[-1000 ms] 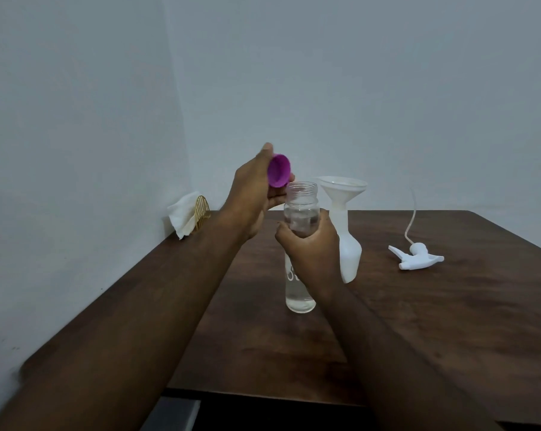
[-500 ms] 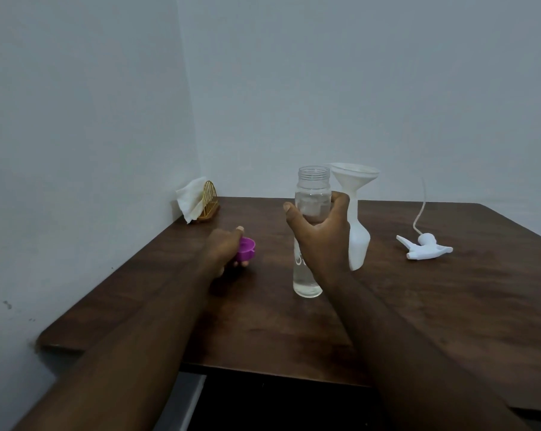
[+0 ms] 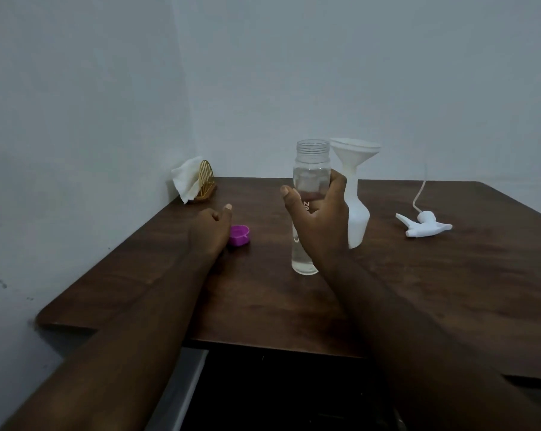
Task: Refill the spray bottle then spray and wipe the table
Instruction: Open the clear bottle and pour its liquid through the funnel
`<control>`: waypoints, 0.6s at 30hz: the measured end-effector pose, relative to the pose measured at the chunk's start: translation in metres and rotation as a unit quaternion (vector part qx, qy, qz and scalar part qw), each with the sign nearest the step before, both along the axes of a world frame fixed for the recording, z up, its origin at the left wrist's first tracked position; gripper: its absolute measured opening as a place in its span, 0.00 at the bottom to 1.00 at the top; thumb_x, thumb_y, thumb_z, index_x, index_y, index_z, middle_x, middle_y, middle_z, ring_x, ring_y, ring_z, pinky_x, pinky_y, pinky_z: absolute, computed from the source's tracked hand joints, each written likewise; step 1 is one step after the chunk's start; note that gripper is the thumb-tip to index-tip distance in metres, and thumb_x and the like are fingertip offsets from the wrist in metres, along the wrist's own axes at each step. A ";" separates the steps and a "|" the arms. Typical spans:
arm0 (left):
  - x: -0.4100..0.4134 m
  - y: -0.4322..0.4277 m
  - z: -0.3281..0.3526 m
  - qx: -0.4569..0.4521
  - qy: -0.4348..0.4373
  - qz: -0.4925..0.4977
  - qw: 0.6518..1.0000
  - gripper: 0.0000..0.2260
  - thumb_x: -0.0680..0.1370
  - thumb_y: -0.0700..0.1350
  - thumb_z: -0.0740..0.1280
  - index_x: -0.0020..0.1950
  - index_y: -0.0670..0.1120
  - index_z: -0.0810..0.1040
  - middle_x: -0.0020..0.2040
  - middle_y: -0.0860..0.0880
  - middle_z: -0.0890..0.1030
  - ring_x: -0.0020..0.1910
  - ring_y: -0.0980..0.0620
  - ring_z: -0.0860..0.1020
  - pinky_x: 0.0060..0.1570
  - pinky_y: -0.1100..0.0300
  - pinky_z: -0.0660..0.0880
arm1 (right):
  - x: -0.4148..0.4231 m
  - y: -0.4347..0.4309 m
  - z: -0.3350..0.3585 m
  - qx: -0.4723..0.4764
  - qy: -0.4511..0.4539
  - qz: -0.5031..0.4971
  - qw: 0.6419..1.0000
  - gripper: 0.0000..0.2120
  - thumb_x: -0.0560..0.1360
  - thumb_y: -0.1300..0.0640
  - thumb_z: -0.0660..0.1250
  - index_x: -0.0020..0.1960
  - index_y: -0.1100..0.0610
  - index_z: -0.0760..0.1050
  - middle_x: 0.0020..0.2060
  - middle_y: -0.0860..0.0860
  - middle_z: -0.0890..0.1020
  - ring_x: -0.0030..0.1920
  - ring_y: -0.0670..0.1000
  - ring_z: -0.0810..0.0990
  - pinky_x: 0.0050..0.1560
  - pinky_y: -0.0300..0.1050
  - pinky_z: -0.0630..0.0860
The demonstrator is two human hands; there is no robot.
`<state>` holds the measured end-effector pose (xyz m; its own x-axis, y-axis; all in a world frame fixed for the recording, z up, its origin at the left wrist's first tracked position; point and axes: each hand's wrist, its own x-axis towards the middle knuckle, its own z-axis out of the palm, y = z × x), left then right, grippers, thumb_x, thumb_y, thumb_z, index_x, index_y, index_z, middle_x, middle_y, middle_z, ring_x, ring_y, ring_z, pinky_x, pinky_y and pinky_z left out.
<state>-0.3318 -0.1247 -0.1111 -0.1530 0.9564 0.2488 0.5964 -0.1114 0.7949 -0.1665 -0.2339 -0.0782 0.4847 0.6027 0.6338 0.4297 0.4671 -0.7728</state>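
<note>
A clear water bottle (image 3: 311, 169) without its cap stands upright on the brown table (image 3: 433, 290), and my right hand (image 3: 322, 219) is wrapped around its middle. Just behind it stands the white spray bottle (image 3: 357, 219) with a white funnel (image 3: 354, 150) set in its neck. The purple cap (image 3: 240, 235) lies open side up on the table to the left. My left hand (image 3: 210, 231) rests beside the cap with loosely curled fingers, holding nothing. The white spray head (image 3: 424, 225) with its thin tube lies on the table at the right.
A gold wire holder (image 3: 205, 181) with white napkins (image 3: 186, 178) stands in the far left corner against the wall. Walls close the table's left and far sides. The table's front edge runs below my forearms.
My left hand carried the purple cap down from the bottle's mouth, set it on the table and let go. My right hand kept its hold on the water bottle.
</note>
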 end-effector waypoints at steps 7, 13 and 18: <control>0.042 -0.009 0.046 0.096 -0.109 -0.041 0.989 0.18 0.80 0.53 0.61 0.38 0.41 0.75 0.34 0.45 0.74 0.33 0.51 0.71 0.36 0.55 0.67 | 0.007 -0.008 0.001 -0.043 -0.017 0.026 0.999 0.24 0.74 0.51 0.72 0.66 0.57 0.68 0.53 0.50 0.83 0.48 0.44 0.82 0.45 0.28 0.76; 0.101 -0.027 0.117 0.075 -0.177 -0.188 0.963 0.21 0.80 0.59 0.59 0.44 0.43 0.79 0.37 0.50 0.77 0.33 0.53 0.73 0.35 0.59 0.69 | 0.031 -0.023 0.008 -0.062 -0.036 -0.006 0.997 0.25 0.75 0.49 0.71 0.68 0.56 0.69 0.54 0.48 0.82 0.48 0.41 0.82 0.41 0.22 0.73; 0.125 -0.027 0.131 -0.042 -0.204 -0.232 0.950 0.26 0.78 0.66 0.56 0.46 0.43 0.77 0.36 0.48 0.73 0.30 0.52 0.68 0.29 0.61 0.65 | 0.074 -0.038 0.013 -0.077 -0.045 -0.039 0.995 0.20 0.73 0.48 0.73 0.62 0.53 0.73 0.42 0.39 0.81 0.41 0.31 0.79 0.40 0.25 0.72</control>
